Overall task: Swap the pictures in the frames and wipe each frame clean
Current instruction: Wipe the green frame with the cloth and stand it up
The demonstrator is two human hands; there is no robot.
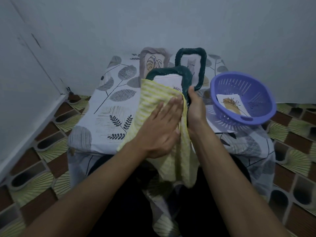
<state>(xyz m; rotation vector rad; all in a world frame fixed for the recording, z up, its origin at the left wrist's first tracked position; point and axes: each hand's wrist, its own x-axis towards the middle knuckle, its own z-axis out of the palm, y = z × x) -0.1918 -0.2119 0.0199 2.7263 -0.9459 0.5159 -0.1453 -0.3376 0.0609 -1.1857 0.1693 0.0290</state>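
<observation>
Table (109, 103) with a leaf-printed cover fills the middle of my view. On its right side stands a purple colander (266, 93), and one loose picture (230, 103) lies inside it. A yellow striped cloth (153, 100) hangs over the lower left part of the green frame (181, 72), which I hold upright above the near edge of the table. Behind it, a second green frame (191, 52) and a pale frame (153, 52) lean at the wall, each with a picture inside.

My left hand (160, 129) lies flat on the cloth, fingers straight and close together, pressing it on the frame's front. My right hand (195, 108) grips the frame's right edge with the thumb on the front. The other fingers are behind, so I cannot see them.

I judge these risks. Only one hand carries the frame, so a hard push from the left can twist it out of the grip, or knock it back into the two frames behind. The long hanging end of the cloth can catch on the table edge. If the front has no glass, which I cannot tell, the wiping can crease the picture inside.
</observation>
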